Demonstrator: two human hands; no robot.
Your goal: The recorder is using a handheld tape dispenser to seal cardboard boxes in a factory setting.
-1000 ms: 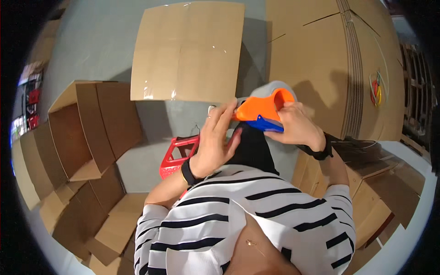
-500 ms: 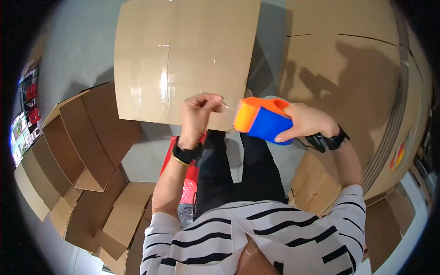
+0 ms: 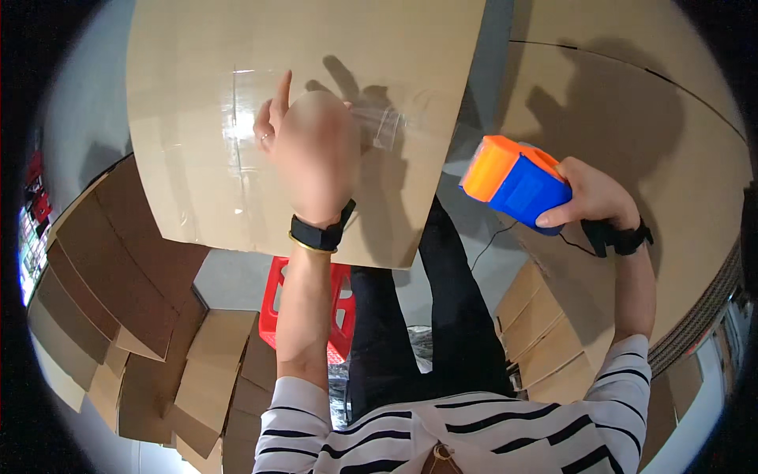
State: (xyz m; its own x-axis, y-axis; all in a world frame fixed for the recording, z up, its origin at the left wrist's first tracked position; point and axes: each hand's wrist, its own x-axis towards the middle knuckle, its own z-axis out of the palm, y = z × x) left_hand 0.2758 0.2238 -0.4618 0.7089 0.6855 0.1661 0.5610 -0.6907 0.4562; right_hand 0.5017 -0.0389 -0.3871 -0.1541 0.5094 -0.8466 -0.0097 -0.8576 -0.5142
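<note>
A large cardboard sheet or box face [image 3: 197, 189] lies in front of me, with shiny strips of clear tape [image 3: 237, 126] along its left part. My left hand [image 3: 316, 150] is over it, fingers apart and the index finger stretched forward; its back is blurred. Another clear strip of tape [image 3: 383, 126] runs rightward from beside that hand. Off the cardboard's right edge, my right hand [image 3: 588, 193] grips an orange-and-blue tape dispenser [image 3: 525, 189], its orange end turned left. Whether tape still joins the dispenser to the cardboard, I cannot tell.
Large cardboard [image 3: 679, 213] stands at the right. Opened cardboard boxes [image 3: 150, 245] are stacked at the left. A red plastic stool or crate [image 3: 341, 316] sits under my left forearm, beside my legs [image 3: 466, 316]. A thin dark cord [image 3: 488, 246] hangs near the dispenser.
My left hand has gone from a pinch near the front edge to spread fingers farther over the cardboard. The right hand has carried the dispenser rightward. The cardboard appears larger and shifted in view.
</note>
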